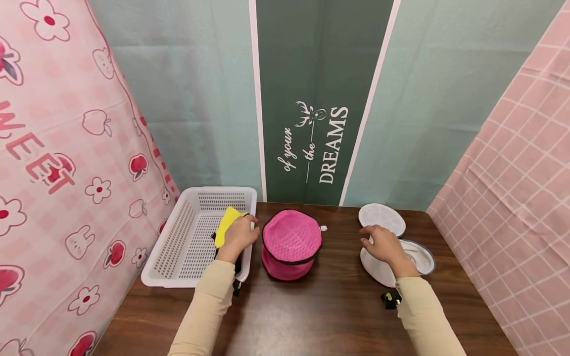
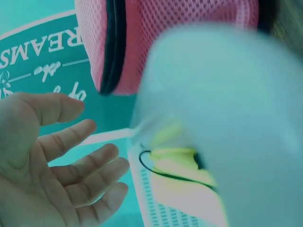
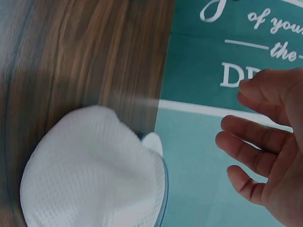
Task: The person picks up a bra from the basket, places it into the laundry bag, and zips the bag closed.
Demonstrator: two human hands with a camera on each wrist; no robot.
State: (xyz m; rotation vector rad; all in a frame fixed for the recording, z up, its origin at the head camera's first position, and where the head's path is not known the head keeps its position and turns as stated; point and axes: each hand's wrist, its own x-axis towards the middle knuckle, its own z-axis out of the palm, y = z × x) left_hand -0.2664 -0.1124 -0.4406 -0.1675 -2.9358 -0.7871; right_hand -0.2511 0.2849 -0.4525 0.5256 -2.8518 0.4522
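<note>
My left hand (image 1: 240,236) hovers over the right side of a white plastic basket (image 1: 153,267), its fingers loosely spread and holding nothing. Beneath it in the basket is a yellow item (image 1: 228,223) with a thin black cord, partly hidden by the hand. Just right of that hand a round pink mesh laundry bag (image 1: 291,236) with a black zip edge stands on the table. My right hand (image 1: 384,244), fingers relaxed and empty, is above a white mesh bag (image 3: 94,165) that it partly covers in the head view.
Behind the right hand a round white mesh piece (image 1: 382,217) lies near the table's back edge. The brown wooden table (image 1: 311,316) is enclosed by a green curtain (image 1: 213,99) behind and pink curtains (image 1: 512,173) on both sides.
</note>
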